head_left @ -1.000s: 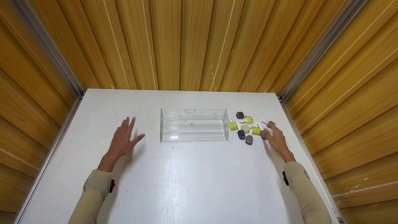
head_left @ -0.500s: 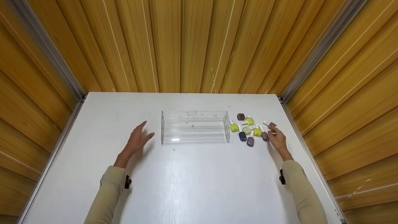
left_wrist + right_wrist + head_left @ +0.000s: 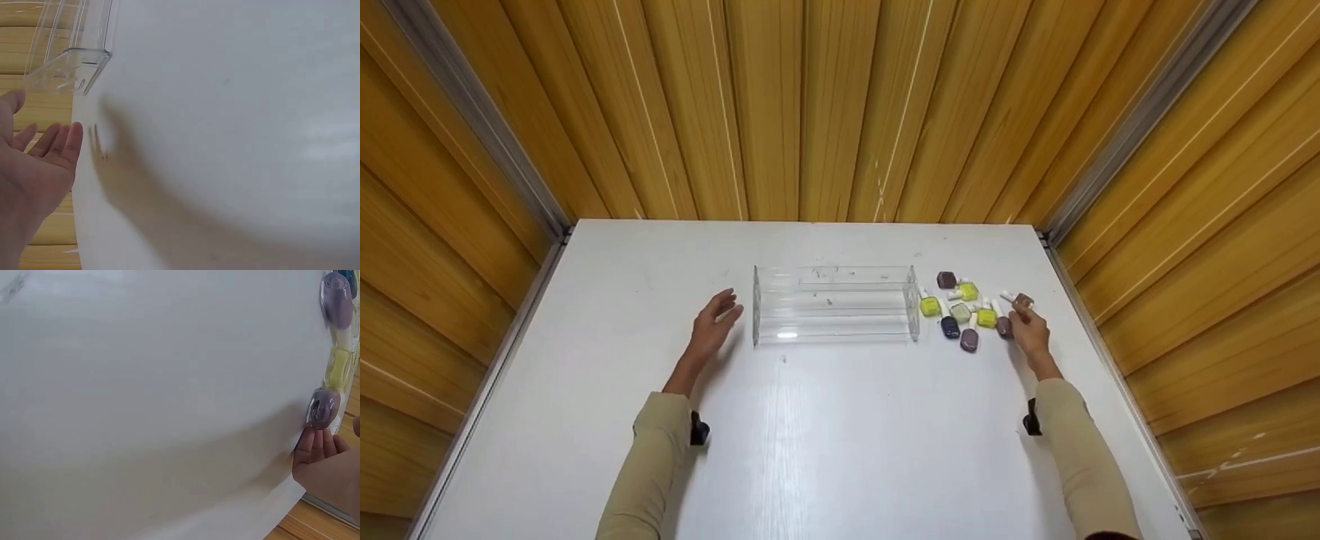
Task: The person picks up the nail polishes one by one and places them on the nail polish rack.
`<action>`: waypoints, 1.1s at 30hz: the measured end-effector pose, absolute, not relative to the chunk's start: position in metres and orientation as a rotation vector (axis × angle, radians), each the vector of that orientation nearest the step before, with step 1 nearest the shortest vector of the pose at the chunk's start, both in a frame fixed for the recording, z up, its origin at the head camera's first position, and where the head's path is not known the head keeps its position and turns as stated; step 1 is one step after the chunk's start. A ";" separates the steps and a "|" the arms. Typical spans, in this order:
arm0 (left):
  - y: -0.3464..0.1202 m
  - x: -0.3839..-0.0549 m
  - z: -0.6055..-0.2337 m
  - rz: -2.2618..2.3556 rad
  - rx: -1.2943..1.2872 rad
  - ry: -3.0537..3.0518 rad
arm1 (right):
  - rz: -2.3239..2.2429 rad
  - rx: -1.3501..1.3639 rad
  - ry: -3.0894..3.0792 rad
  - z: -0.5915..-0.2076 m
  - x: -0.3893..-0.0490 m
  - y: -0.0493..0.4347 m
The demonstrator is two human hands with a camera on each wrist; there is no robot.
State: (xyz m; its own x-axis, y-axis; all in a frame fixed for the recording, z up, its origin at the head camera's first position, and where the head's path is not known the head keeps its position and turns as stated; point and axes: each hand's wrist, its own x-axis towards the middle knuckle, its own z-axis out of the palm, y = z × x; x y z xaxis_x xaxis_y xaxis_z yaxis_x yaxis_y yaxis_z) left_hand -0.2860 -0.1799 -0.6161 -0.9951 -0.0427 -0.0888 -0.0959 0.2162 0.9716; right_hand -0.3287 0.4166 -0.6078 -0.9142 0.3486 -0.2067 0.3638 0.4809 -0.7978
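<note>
My right hand (image 3: 1030,334) is at the right end of a group of small nail polish bottles, its fingers bent. Its fingertips meet the near edge of a brown nail polish bottle (image 3: 1023,299) with a white cap; whether they pinch it is hidden. A mauve bottle (image 3: 325,408) lies right beside these fingers in the right wrist view. My left hand (image 3: 715,322) hovers just left of a clear acrylic tiered rack (image 3: 832,307), apart from it. In the left wrist view, the left hand's fingers (image 3: 72,143) are loosely bent, palm bare, below the rack's end panel.
Several other bottles lie right of the rack: yellow (image 3: 930,306), pale green (image 3: 960,312), dark blue (image 3: 950,327), mauve (image 3: 970,340) and dark maroon (image 3: 946,280). The white table (image 3: 840,442) meets wood-patterned panels (image 3: 840,112) at the back and sides.
My left hand has moved right toward the rack, its spread fingers drawing together. The right hand's fingers have bent in at the brown bottle, which has hardly moved. The view has shifted slightly.
</note>
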 end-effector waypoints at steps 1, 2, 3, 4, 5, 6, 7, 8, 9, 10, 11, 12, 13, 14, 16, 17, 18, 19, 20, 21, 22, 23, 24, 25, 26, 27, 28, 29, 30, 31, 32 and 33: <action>-0.177 -0.287 -0.617 1.954 -0.141 2.393 | -1.464 0.660 2.678 -0.608 -0.329 0.416; -0.175 -0.288 -0.618 1.972 -0.138 2.372 | -1.476 0.671 2.666 -0.608 -0.329 0.416; -0.172 -0.288 -0.620 1.987 -0.137 2.352 | -1.490 0.681 2.653 -0.608 -0.330 0.416; -0.170 -0.289 -0.621 2.003 -0.142 2.336 | -1.503 0.689 2.642 -0.608 -0.331 0.415; -0.169 -0.290 -0.622 2.011 -0.142 2.327 | -1.514 0.696 2.630 -0.608 -0.333 0.414; -0.167 -0.290 -0.623 2.016 -0.140 2.319 | -1.526 0.704 2.620 -0.608 -0.334 0.414; -0.166 -0.291 -0.625 2.018 -0.142 2.314 | -1.531 0.714 2.613 -0.608 -0.335 0.413; -0.165 -0.291 -0.626 2.020 -0.135 2.304 | -1.530 0.722 2.610 -0.608 -0.337 0.413; -0.163 -0.292 -0.627 2.021 -0.137 2.298 | -1.527 0.730 2.608 -0.608 -0.337 0.413; -0.162 -0.292 -0.627 2.017 -0.136 2.293 | -1.530 0.741 2.604 -0.608 -0.338 0.413; -0.161 -0.292 -0.628 2.010 -0.133 2.290 | -1.530 0.747 2.603 -0.608 -0.339 0.414; -0.160 -0.293 -0.628 2.005 -0.125 2.285 | -1.516 0.752 2.608 -0.609 -0.339 0.414; -0.158 -0.293 -0.629 2.004 -0.120 2.279 | -1.505 0.756 2.610 -0.610 -0.340 0.415; -0.157 -0.293 -0.629 2.002 -0.112 2.274 | -1.498 0.754 2.613 -0.610 -0.340 0.415; -0.155 -0.292 -0.625 1.993 -0.107 2.270 | -1.494 0.743 2.619 -0.611 -0.341 0.415; -0.155 -0.292 -0.625 1.996 -0.103 2.264 | -1.480 0.733 2.631 -0.612 -0.341 0.414; -0.155 -0.293 -0.625 1.997 -0.100 2.257 | -1.469 0.728 2.645 -0.612 -0.341 0.414; -0.155 -0.292 -0.625 2.000 -0.104 2.251 | -1.478 0.718 2.650 -0.612 -0.341 0.413; -0.155 -0.292 -0.625 1.998 -0.103 2.249 | -1.484 0.698 2.661 -0.612 -0.341 0.413; -0.156 -0.293 -0.625 2.001 -0.110 2.243 | -1.492 0.684 2.669 -0.611 -0.340 0.412; -0.157 -0.293 -0.626 2.007 -0.117 2.231 | -1.503 0.676 2.677 -0.611 -0.340 0.411; -0.158 -0.295 -0.631 2.013 -0.119 2.225 | -1.515 0.670 2.680 -0.611 -0.340 0.411; -0.159 -0.295 -0.631 2.012 -0.119 2.221 | -1.528 0.663 2.682 -0.611 -0.340 0.411; -0.159 -0.294 -0.632 2.016 -0.120 2.217 | -1.538 0.654 2.682 -0.611 -0.340 0.410; -0.159 -0.294 -0.633 2.012 -0.117 2.218 | -1.536 0.651 2.685 -0.611 -0.340 0.410; -0.159 -0.294 -0.633 2.007 -0.116 2.221 | -1.531 0.655 2.684 -0.611 -0.340 0.410; -0.159 -0.294 -0.633 2.001 -0.110 2.228 | -1.522 0.658 2.687 -0.611 -0.340 0.410; -0.159 -0.293 -0.634 1.996 -0.106 2.238 | -1.506 0.663 2.692 -0.611 -0.340 0.411; -0.159 -0.293 -0.634 1.989 -0.103 2.249 | -1.484 0.666 2.698 -0.610 -0.340 0.411; -0.158 -0.293 -0.635 1.984 -0.100 2.258 | -1.464 0.671 2.704 -0.610 -0.341 0.411; -0.159 -0.292 -0.635 1.975 -0.097 2.266 | -1.445 0.674 2.707 -0.610 -0.341 0.412; -0.158 -0.292 -0.636 1.982 -0.107 2.262 | -1.427 0.676 2.711 -0.610 -0.341 0.412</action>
State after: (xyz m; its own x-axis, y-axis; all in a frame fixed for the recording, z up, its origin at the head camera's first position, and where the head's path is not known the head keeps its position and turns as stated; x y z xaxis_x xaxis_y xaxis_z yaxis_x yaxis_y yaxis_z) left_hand -0.2925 -0.1585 -0.6362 -0.9887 0.0340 -0.1457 -0.1400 0.1334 0.9811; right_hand -0.3413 0.4120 -0.6096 -0.9071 0.3703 -0.2001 0.3746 0.4933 -0.7851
